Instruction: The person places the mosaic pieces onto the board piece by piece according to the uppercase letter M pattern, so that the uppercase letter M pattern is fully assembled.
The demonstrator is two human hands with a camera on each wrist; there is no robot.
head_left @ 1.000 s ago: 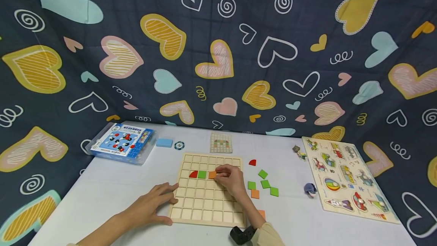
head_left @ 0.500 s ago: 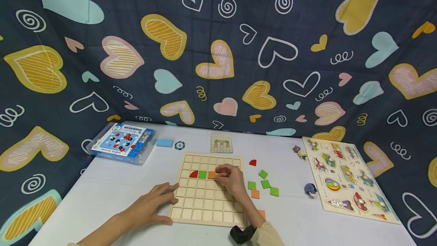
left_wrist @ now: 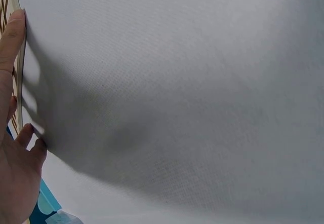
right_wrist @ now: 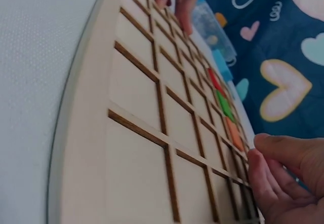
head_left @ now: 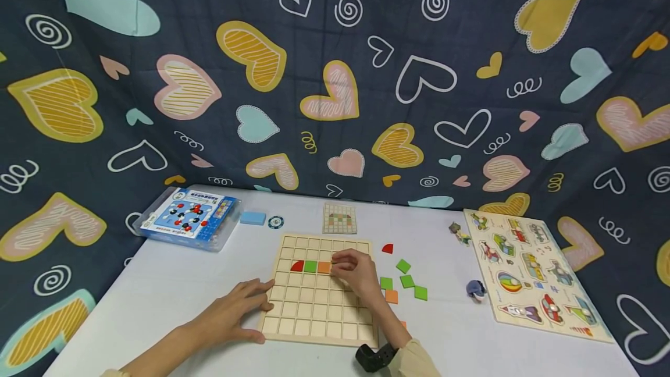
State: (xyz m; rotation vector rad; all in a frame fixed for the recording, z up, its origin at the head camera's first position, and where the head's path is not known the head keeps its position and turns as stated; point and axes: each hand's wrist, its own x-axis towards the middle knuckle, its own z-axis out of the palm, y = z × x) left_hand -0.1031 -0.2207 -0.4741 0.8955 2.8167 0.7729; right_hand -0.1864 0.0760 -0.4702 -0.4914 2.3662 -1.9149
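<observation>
A square wooden grid board (head_left: 319, 313) lies on the table. In one of its upper rows a red quarter-circle tile (head_left: 298, 266), a green square tile (head_left: 310, 267) and an orange square tile (head_left: 324, 267) sit side by side in cells. My right hand (head_left: 357, 277) is just right of the orange tile, its fingertips slightly apart from it. In the right wrist view, thumb and index finger are loosely bent, with nothing visible between them. My left hand (head_left: 228, 314) rests with spread fingers along the board's left edge, touching it.
Right of the board lie a red quarter-circle (head_left: 387, 248), several green tiles (head_left: 406, 281) and an orange tile (head_left: 391, 297). A pattern card (head_left: 339, 219) lies behind. A boxed set (head_left: 187, 220) and blue block (head_left: 252, 219) are back left; a picture puzzle (head_left: 534, 275) and small figures (head_left: 476, 290) are right.
My right hand has released the orange tile and shifted slightly right, leaving the tile more fully visible in its cell. My left hand stays at the board's edge.
</observation>
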